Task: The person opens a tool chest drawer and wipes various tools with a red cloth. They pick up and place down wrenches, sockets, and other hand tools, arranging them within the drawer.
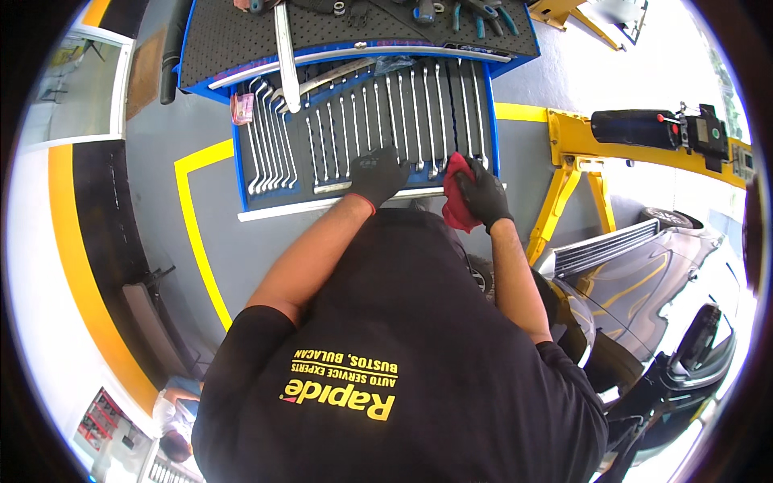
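Note:
A pulled-out drawer (274, 214) of a blue tool cabinet holds rows of silver wrenches in dark foam. My left hand (378, 174), in a dark glove, lies over the lower ends of the middle wrenches. Its fingertips are hidden under the hand, so their grip does not show. At the drawer's right front corner, my right hand (485, 197), also gloved, is closed on a red cloth (457, 201). Beside it stand the longer combination wrenches (441, 121). Curved double-ended wrenches (274, 145) lie at the drawer's left.
On the cabinet's perforated black top (241, 40) lie pliers (483, 16) and other tools. A long silver bar (287, 60) juts over the drawer. Right of me are a yellow lift (568, 201) and a grey car (628, 274). Another person (175, 410) is at lower left.

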Motion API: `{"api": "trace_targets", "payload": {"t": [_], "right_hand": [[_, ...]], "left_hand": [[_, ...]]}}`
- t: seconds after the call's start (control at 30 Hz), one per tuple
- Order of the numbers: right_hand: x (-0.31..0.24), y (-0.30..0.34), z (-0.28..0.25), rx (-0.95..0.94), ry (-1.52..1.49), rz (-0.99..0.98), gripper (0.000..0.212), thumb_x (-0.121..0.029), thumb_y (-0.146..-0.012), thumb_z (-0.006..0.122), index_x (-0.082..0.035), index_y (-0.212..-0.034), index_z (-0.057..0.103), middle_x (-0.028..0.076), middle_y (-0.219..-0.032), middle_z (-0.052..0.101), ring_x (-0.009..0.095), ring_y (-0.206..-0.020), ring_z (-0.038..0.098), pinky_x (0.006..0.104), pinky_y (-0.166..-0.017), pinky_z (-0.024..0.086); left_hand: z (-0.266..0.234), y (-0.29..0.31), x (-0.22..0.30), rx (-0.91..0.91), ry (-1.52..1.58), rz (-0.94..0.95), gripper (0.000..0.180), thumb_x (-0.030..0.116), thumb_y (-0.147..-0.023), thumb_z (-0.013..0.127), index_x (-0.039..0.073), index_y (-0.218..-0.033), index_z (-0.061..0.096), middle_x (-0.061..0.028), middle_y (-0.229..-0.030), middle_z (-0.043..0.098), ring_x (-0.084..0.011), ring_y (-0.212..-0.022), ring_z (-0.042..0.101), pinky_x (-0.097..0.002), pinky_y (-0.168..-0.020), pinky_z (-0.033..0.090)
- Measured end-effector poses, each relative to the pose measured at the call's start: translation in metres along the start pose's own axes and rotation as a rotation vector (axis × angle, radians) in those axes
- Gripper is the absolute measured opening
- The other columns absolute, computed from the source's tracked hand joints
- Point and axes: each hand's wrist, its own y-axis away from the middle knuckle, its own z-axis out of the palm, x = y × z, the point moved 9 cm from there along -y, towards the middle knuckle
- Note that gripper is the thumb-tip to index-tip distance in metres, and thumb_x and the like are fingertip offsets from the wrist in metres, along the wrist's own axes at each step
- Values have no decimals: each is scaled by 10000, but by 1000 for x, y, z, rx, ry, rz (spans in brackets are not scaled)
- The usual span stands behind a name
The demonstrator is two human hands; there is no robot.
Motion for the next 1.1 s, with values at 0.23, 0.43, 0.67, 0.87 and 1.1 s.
{"api": "trace_targets", "payload": {"t": [0.23,0.43,0.67,0.87,1.1], "right_hand": [[29,-7,-5,-46,-305,-65,509,-386,-994,683,-51,-1376,658,239,-1234,736,444,-1167,689,474,-997,541],[48,-36,-1,-176,-516,-130,510,-392,-1023,668,39,-1295,662,233,-1150,752,355,-1070,727,428,-938,544],[53,-38,0,-382,-850,57,479,-383,-1042,641,46,-1254,667,114,-1059,734,172,-981,688,312,-891,547],[-9,-40,-7,-406,-906,-144,544,-369,-1039,645,42,-1392,598,135,-1230,709,202,-1110,671,329,-981,531],[-114,-7,-43,-545,-799,-346,661,-252,-1008,718,10,-1558,461,169,-1403,648,214,-1322,583,372,-1130,466]], "left_hand": [[-71,4,-22,-104,167,-81,454,458,-811,738,4,-816,735,-191,-716,702,-330,-693,714,-484,-688,545],[-112,25,-21,-148,355,-104,253,231,-905,754,3,-808,703,-77,-637,652,-148,-573,628,-355,-550,475],[-87,58,-10,-108,884,-194,209,121,-931,740,19,-773,649,-15,-626,585,-92,-547,565,-284,-522,428],[-94,52,47,39,392,-12,272,186,-944,760,22,-770,630,-35,-612,607,-93,-549,536,-301,-539,433],[-88,48,83,-173,898,-24,173,150,-959,746,41,-862,653,12,-707,620,-49,-605,518,-262,-535,393]]}}
